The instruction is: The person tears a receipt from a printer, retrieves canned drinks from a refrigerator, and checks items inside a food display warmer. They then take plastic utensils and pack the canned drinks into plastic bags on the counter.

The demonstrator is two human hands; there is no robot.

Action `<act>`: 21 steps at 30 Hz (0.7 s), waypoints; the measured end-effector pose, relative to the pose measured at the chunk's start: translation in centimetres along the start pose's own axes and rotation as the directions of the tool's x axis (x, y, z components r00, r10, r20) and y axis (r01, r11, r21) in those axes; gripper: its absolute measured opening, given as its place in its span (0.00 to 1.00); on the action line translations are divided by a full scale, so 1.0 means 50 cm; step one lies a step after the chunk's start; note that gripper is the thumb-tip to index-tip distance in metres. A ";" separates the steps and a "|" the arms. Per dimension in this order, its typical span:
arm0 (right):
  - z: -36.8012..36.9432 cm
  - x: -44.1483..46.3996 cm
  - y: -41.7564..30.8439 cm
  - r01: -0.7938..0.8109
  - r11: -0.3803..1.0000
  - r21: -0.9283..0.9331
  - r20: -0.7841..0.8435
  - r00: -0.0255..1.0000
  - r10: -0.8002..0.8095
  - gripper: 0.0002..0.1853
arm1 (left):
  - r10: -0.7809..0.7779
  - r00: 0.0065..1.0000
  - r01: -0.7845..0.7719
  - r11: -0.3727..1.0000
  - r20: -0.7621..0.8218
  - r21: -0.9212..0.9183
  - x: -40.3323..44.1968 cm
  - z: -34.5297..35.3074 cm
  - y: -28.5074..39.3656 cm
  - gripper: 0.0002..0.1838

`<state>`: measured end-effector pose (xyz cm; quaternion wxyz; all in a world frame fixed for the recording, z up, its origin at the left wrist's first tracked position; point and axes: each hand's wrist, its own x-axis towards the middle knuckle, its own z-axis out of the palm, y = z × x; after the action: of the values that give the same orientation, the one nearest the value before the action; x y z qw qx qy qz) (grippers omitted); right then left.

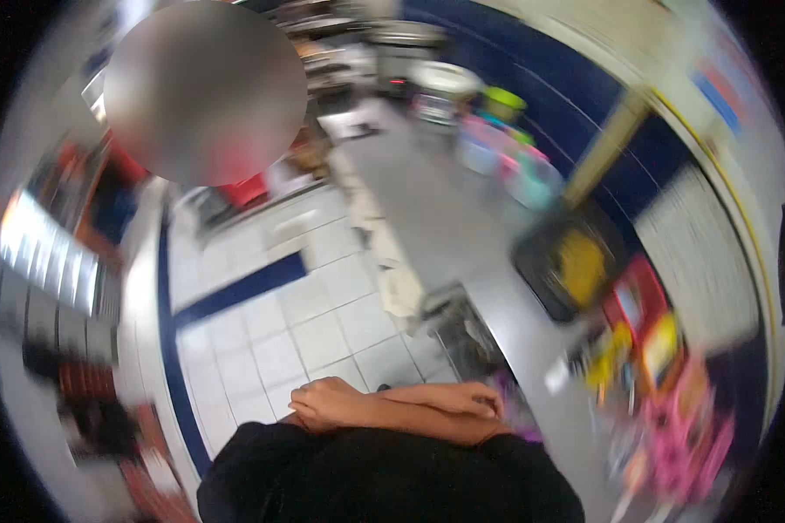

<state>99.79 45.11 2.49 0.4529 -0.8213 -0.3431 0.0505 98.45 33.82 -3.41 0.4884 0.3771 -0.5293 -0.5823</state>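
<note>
My forearms are crossed in front of my black top, low in the head view. My right hand (321,402) lies on the left side of the crossing, fingers curled in, with no object visible in it. Over on the right side, my left hand (476,400) rests close to my right forearm, its fingers loosely bent with gaps between them and nothing held. Neither hand touches the steel counter (440,192).
Near the wall stand a white tub (442,91), colourful containers (519,166) and a dark tray (571,260) with yellow contents. A pink basket (685,431) is at right. Another person in red, face blurred, is ahead on the left. White floor tiles (318,318) lie below.
</note>
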 end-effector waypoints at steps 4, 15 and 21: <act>0.066 0.133 0.030 0.155 0.976 0.150 0.280 0.941 -0.192 0.12 | 0.034 0.926 -0.063 0.996 -0.376 -0.065 -0.155 -0.134 0.011 0.17; 0.133 0.584 0.087 0.343 0.790 0.509 0.556 0.570 -0.605 0.11 | 0.067 0.517 -0.277 0.956 -0.853 -0.093 -0.639 -0.455 0.084 0.17; 0.208 0.770 0.093 0.347 0.641 0.685 0.580 0.272 -0.768 0.14 | 0.027 0.224 -0.392 0.918 -0.974 -0.064 -0.922 -0.536 0.128 0.17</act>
<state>127.34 74.28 1.56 0.3798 -0.3821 -0.7687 0.3447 136.18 72.05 -4.85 0.8328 0.4980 -0.0737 -0.2304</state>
